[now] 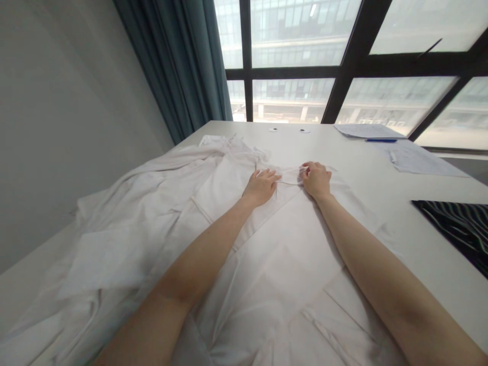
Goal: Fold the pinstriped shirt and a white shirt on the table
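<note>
A long white coat (282, 254) lies spread and wrinkled over the table, with one side bunched toward the left. My left hand (262, 186) rests flat on the cloth near its far end, fingers stretched out and slightly apart. Just to the right, my right hand (317, 179) has its fingers curled in a pinch on the far edge of the coat, by what looks like the collar band. A short strip of this band (290, 175) shows between the two hands. The right fingertips are partly hidden.
On the white table (385, 188), papers (368, 131) and a blue pen (381, 141) lie at the far right, with another sheet (430, 161) nearer. A dark striped cloth (457, 221) is at the right. Behind are a blue curtain (186, 66) and a window.
</note>
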A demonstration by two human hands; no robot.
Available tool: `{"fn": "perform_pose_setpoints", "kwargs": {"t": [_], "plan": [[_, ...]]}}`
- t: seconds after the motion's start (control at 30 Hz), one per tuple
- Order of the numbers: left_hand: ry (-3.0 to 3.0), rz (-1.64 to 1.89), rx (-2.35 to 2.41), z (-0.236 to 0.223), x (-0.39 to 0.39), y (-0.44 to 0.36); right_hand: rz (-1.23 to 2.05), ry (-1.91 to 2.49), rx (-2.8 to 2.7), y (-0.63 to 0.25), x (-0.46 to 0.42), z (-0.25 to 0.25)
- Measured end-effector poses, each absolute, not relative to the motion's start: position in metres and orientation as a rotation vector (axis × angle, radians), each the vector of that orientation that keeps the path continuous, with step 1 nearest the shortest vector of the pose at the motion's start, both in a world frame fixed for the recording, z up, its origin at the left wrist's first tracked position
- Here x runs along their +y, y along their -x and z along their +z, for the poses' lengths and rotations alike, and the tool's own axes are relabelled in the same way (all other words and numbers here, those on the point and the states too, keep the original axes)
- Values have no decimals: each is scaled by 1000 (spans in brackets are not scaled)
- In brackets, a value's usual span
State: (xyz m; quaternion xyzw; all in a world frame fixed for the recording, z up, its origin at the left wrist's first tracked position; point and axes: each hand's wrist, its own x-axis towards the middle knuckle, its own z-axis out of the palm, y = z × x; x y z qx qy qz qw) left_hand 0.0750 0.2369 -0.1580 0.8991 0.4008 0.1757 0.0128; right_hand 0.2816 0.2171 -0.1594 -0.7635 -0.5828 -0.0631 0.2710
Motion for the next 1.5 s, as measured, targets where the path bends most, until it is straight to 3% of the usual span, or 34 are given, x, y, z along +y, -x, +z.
{"fn": "perform_pose_setpoints", "kwargs": {"t": [0.47,0.9,1.5], "plan": [[-2874,323,1206,-153,234,-72,-150,2062,-1559,-285,221,-167],[-2742,671,1412,-154,232,-76,-172,2152,-1569,-285,218,-166],[-2767,482,1560,-156,233,-75,-238,2088,-1547,-285,219,-166]]}}
